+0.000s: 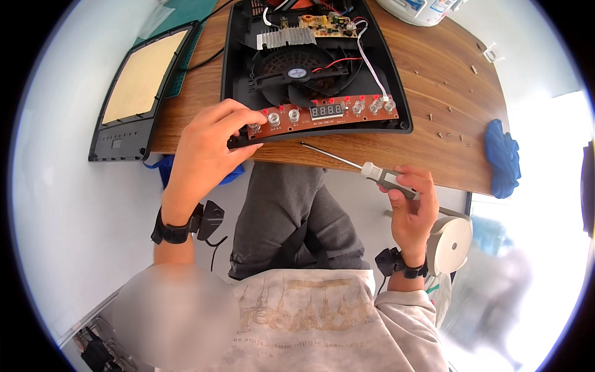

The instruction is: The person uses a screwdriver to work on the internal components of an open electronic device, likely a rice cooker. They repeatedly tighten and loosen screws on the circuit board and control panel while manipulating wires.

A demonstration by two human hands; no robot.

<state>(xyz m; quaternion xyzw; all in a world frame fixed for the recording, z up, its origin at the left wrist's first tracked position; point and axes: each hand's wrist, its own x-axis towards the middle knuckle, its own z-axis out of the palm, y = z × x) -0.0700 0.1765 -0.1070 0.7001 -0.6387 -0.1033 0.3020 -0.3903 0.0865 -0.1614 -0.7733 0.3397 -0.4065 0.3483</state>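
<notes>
A black appliance housing (396,93) lies opened on the table, its inside facing up. Along its near edge sits a reddish-brown control circuit board (282,129) with a dark digit display, round clear buttons and small red LEDs. My left hand (214,139) is at the board's left end, index finger on the board and thumb by the housing's near edge. Held in my right hand (414,201) is a screwdriver (385,178) with a grey and white handle. Its thin shaft points up and left, the tip just in front of the housing, apart from the board.
Inside the housing are a fan (291,65), a metal heatsink (286,38) and a power board (328,26). A black cover panel (118,136) leans at the left over a green mat (186,18). Several screws (431,117) lie scattered at right near a blue cloth (502,158).
</notes>
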